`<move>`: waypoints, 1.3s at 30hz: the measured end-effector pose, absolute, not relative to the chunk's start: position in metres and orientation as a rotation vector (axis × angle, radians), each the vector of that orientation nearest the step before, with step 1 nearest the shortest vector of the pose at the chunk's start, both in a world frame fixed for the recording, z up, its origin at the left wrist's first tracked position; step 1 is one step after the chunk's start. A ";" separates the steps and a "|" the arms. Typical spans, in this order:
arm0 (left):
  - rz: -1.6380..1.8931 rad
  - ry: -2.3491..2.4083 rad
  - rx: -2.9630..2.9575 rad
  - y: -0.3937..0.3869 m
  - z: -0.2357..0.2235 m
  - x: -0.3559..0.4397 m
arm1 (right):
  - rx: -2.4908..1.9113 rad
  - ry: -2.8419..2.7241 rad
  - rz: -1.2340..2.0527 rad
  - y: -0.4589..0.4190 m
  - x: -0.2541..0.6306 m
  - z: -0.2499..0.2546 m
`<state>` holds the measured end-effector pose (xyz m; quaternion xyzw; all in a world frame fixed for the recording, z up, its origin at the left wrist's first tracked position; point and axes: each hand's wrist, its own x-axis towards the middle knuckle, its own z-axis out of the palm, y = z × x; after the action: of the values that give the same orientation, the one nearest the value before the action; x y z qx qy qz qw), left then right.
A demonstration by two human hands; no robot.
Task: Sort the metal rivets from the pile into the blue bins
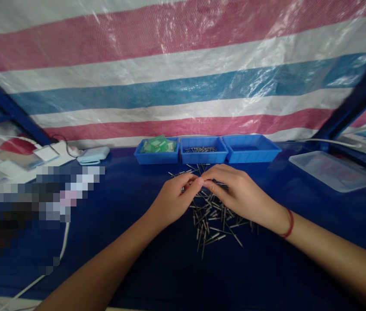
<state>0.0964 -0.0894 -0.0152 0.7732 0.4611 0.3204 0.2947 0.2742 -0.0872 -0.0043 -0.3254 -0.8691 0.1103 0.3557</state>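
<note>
A loose pile of blind rivets (213,216), thin silvery pins with thicker ends, lies on the dark blue tabletop (157,268). Over its far part, my left hand (174,198) and my right hand (234,188) meet at the fingertips. Both hands are closed in a pinch, thumbs against fingers. Whatever sits between the fingertips is too small or hidden to make out. Just beyond the hands, the middle blue bin (204,156) contains more rivets. My own hands cover part of the pile.
Left of the middle bin stands a blue bin (157,159) with green-and-white packets (158,144); on its right is another blue bin (254,156). A clear plastic lid (335,170) lies at right. A power strip (56,157), light-blue folded item (93,155) and white cable (64,242) are at left.
</note>
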 end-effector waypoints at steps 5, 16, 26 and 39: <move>0.852 1.134 1.942 -0.089 -0.021 0.099 | -0.869 -2.206 0.300 -0.093 0.275 -0.003; 1.098 1.153 1.760 -0.092 -0.017 0.103 | -0.921 -1.885 0.569 -0.090 0.272 -0.012; 1.137 1.101 1.729 -0.099 -0.019 0.108 | -0.873 -1.823 0.472 -0.098 0.271 -0.006; 1.249 1.260 1.973 -0.104 -0.018 0.107 | -0.903 -1.816 0.413 -0.098 0.271 -0.006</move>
<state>0.1072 -0.1042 -0.0175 0.7216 0.4609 0.4566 0.2416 0.2713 -0.0978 -0.0065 -0.3752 -0.7544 0.1714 0.5107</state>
